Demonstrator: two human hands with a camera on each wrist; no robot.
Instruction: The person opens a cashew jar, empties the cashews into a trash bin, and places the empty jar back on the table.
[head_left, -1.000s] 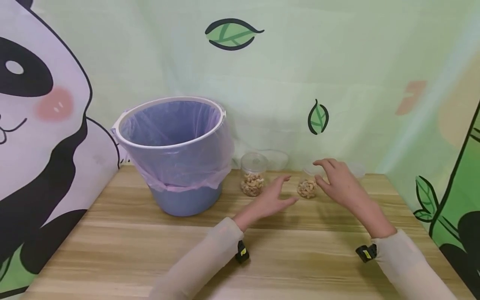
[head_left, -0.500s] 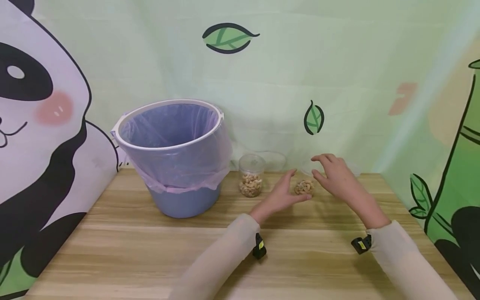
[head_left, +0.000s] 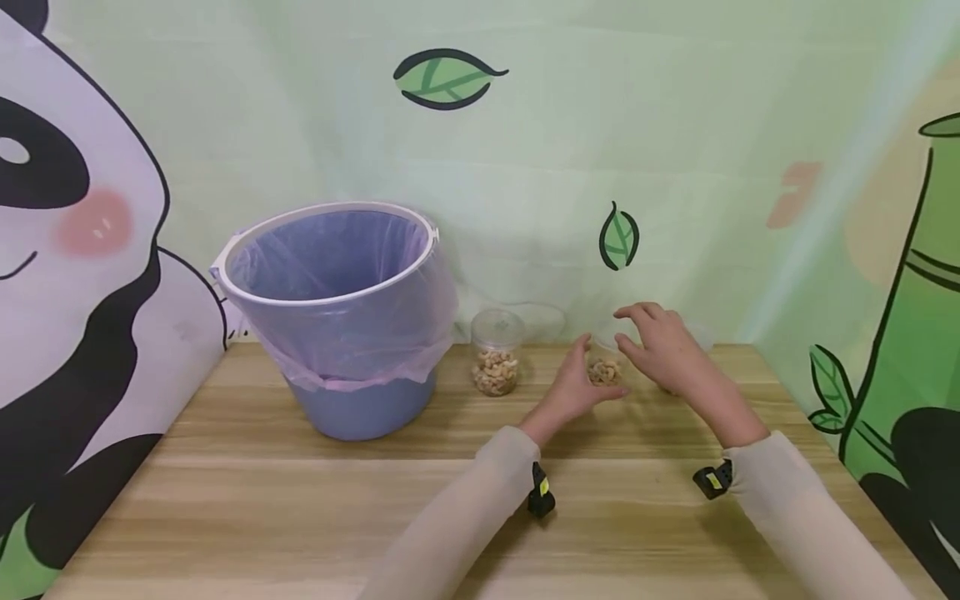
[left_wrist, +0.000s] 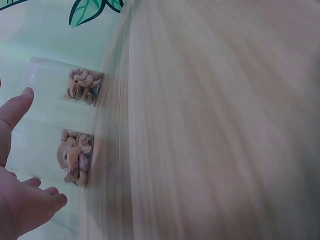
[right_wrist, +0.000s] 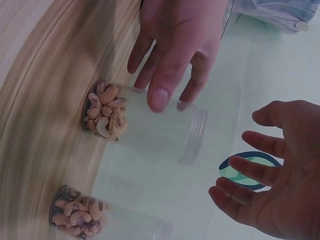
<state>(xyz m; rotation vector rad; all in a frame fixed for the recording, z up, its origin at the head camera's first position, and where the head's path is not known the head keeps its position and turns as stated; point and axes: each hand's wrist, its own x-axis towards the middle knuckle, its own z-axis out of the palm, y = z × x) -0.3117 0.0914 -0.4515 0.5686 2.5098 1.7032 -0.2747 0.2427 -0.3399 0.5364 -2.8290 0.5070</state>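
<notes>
A clear lidded jar [head_left: 604,368] part-filled with cashews stands upright on the table between the two hands. My left hand [head_left: 576,390] is spread around its near left side, thumb and fingers apart. In the right wrist view the left thumb [right_wrist: 161,95] overlaps the jar wall, with fingers on the far side. My right hand [head_left: 663,346] hovers beside the lid [right_wrist: 194,136], fingers loosely bent with nothing between them. A second cashew jar [head_left: 495,354] stands to the left. Another cashew jar [right_wrist: 77,215], mostly hidden behind the right hand in the head view, stands to the right.
A blue bucket [head_left: 360,412] with a pink-purple liner and white rim stands at the left of the wooden table [head_left: 300,508]. Behind the jars hangs a green backdrop [head_left: 540,150] with a panda and leaves. Each wrist carries a small black camera [head_left: 540,492].
My left hand has moved right, from near the left jar to around the middle jar. The right hand stays close to that jar's lid. The head view has shifted slightly right.
</notes>
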